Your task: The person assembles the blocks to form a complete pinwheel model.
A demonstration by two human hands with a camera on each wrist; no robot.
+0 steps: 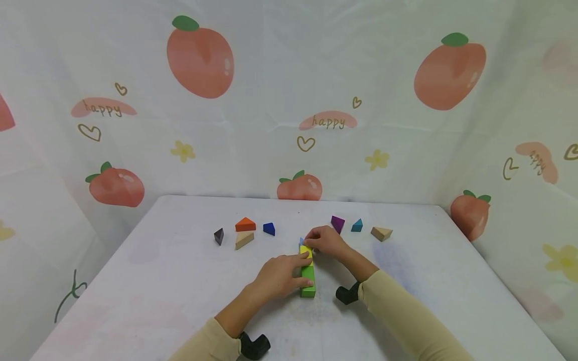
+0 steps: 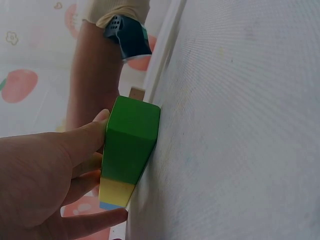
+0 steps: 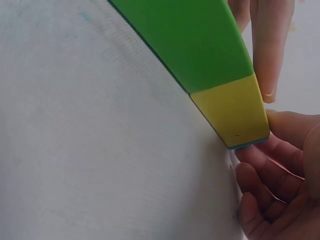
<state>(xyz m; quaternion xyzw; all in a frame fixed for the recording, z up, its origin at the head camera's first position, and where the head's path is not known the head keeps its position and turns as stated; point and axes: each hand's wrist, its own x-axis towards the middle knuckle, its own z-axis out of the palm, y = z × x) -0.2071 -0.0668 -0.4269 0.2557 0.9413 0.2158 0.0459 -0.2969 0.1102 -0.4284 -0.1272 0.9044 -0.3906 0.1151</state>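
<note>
A green block point(image 1: 308, 281) lies on the table in line with a yellow block point(image 1: 306, 249) behind it. At the far end of this row is a light blue block point(image 1: 301, 241), mostly hidden by fingers. My left hand point(image 1: 280, 275) lies along the row from the left, its thumb on the green block and a fingertip over the yellow one, fingers nearly straight. At the far end my right hand point(image 1: 328, 241) pinches the light blue block with curled fingers, its thumb close to the yellow edge in the right wrist view.
Behind on the left are a dark grey block point(image 1: 219, 236), an orange block point(image 1: 246, 224), a wooden block point(image 1: 244, 239) and a dark blue block point(image 1: 269, 229). Back right hold a purple block point(image 1: 337, 223), a teal block point(image 1: 357, 225) and another wooden block point(image 1: 381, 233).
</note>
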